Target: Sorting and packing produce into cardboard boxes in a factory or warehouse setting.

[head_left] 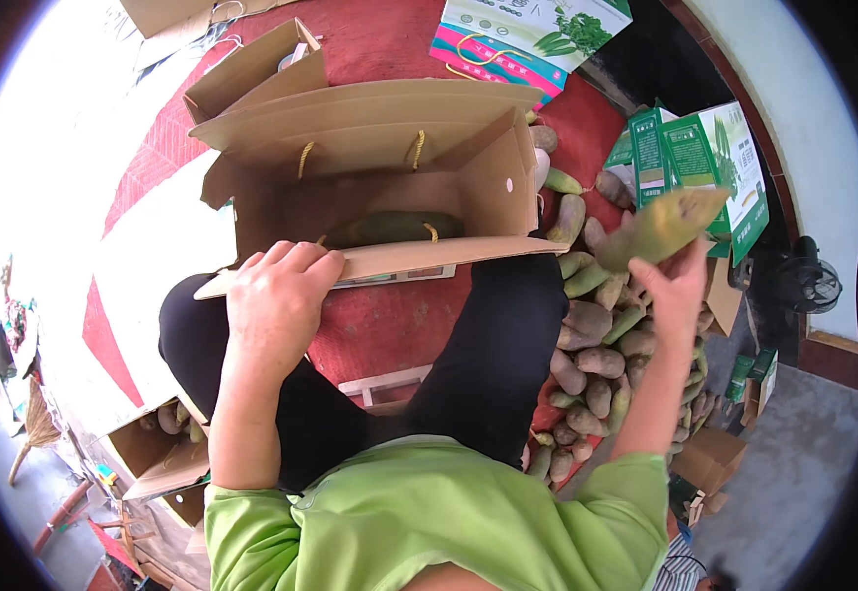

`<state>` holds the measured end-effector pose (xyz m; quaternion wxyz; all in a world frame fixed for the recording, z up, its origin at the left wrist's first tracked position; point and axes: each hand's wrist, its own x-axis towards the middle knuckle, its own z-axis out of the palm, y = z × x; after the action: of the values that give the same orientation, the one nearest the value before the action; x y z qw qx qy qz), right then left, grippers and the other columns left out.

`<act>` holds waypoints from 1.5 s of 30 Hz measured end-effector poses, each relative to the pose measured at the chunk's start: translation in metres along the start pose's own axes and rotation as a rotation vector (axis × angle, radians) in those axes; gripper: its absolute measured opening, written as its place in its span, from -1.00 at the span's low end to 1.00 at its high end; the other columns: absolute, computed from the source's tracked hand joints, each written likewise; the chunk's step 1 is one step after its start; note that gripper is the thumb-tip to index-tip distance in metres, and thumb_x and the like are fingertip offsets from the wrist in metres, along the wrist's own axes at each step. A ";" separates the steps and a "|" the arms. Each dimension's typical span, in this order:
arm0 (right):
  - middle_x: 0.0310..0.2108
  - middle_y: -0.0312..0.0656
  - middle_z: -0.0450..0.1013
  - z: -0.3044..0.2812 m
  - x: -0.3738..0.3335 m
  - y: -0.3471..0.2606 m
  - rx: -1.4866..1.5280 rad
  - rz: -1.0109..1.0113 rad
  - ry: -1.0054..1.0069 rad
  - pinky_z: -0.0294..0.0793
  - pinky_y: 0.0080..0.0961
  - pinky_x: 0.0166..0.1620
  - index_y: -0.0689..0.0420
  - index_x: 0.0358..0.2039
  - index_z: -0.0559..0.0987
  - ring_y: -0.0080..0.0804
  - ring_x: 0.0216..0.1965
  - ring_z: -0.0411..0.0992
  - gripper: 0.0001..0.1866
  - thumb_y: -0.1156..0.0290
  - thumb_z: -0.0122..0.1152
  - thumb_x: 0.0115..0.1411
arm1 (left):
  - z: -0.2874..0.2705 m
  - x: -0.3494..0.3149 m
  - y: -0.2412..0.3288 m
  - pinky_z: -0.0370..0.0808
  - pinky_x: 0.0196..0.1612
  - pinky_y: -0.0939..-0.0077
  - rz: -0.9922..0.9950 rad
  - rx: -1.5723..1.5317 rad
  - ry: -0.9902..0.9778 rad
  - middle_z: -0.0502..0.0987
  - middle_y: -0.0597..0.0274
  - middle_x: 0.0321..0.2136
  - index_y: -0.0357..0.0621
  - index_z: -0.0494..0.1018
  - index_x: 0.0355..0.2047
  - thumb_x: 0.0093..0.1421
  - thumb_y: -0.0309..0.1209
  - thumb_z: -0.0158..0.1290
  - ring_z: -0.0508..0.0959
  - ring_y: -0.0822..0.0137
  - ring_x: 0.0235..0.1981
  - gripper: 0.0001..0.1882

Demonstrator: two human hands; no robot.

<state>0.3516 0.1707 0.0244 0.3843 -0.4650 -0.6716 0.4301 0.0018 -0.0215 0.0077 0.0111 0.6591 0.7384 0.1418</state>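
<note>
Head view looks down on a seated person packing: the left hand [276, 300] presses flat on the near flap of the open box [380, 187], fingers curled over its edge, steadying it, while the right hand [673, 291] is closed around a long fruit [660, 229], lifted above the pile [596, 345] at the person's right. This looks like the carry between pile and box; next, I'd judge, the fruit must swing left and go in lengthwise beside the dark green one [395, 229] already lying inside. The held fruit is elongated, green shading to brown, blunt at the end, firm-looking.
</note>
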 end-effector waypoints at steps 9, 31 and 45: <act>-0.06 -0.14 0.40 0.169 0.083 -0.076 -0.283 -0.283 -0.818 0.41 -0.30 0.04 0.16 0.09 0.31 -0.28 0.03 0.38 -0.25 0.61 0.38 -0.18 | 0.002 -0.007 -0.006 0.46 -0.30 0.42 0.014 0.006 0.033 0.52 0.39 -0.42 -0.02 0.51 -0.38 -0.06 -0.48 0.03 0.52 0.32 -0.32 -0.81; -0.21 -0.08 0.51 0.216 0.103 -0.034 -0.525 -0.430 -0.969 0.47 -0.39 -0.12 0.19 -0.07 0.49 -0.25 -0.18 0.48 -0.56 0.39 0.29 0.01 | 0.001 0.001 -0.003 0.49 -0.23 0.33 -0.012 -0.011 -0.009 0.57 0.30 -0.38 -0.06 0.54 -0.35 -0.01 -0.52 0.03 0.55 0.22 -0.30 -0.81; -0.32 -0.15 0.55 -0.042 -0.098 0.144 -0.375 0.295 -0.129 0.49 -0.48 -0.17 0.20 -0.15 0.52 -0.37 -0.28 0.52 -0.71 0.41 0.20 0.09 | 0.012 0.000 -0.009 0.46 -0.21 0.44 0.078 -0.077 0.018 0.58 0.17 -0.37 -0.23 0.54 -0.27 0.15 -0.59 0.06 0.55 0.24 -0.35 -0.86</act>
<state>0.4590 0.1151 -0.1071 0.1803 -0.5928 -0.6878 0.3782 -0.0048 -0.0198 -0.0057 0.0242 0.6852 0.7063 0.1765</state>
